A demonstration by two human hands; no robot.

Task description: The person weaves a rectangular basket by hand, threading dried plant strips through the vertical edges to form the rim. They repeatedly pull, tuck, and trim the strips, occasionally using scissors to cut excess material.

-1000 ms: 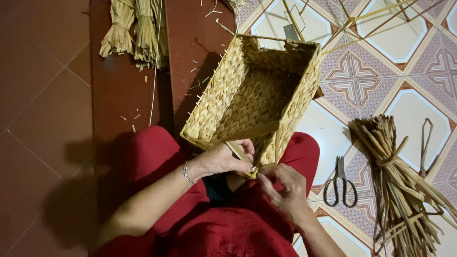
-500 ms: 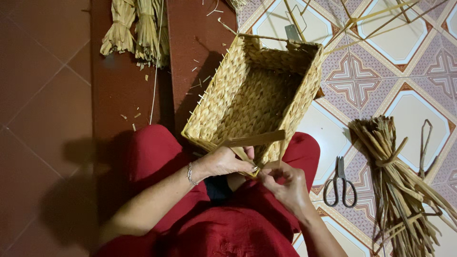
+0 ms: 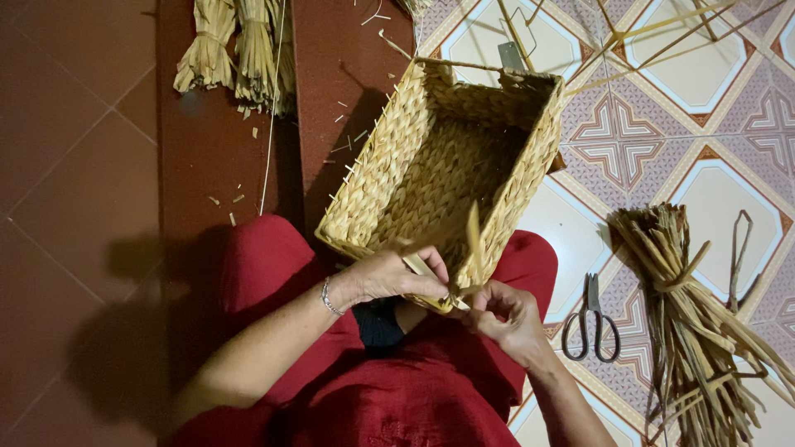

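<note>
Hands (image 3: 451, 294) at basket (image 3: 397, 157) rim

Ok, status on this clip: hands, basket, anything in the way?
Left hand and right hand both pinching a pale straw strand at the near rim. Rectangular woven straw basket tilted on lap. Scissors on floor, clear of the work.

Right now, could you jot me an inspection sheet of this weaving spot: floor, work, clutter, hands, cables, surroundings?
Surface: red floor tiles on one side, patterned tiles on the other.
Job's things: rectangular woven basket resting against red-clothed knees; a loose straw strip stands up at its near rim.
Clutter: scissors, dried straw bundle, more tied bundles, straw scraps.
Grippers: left hand and right hand pinch straw at the near rim.
Cables: nothing seen.
Surroundings: thin sticks on the patterned tiles.
</note>
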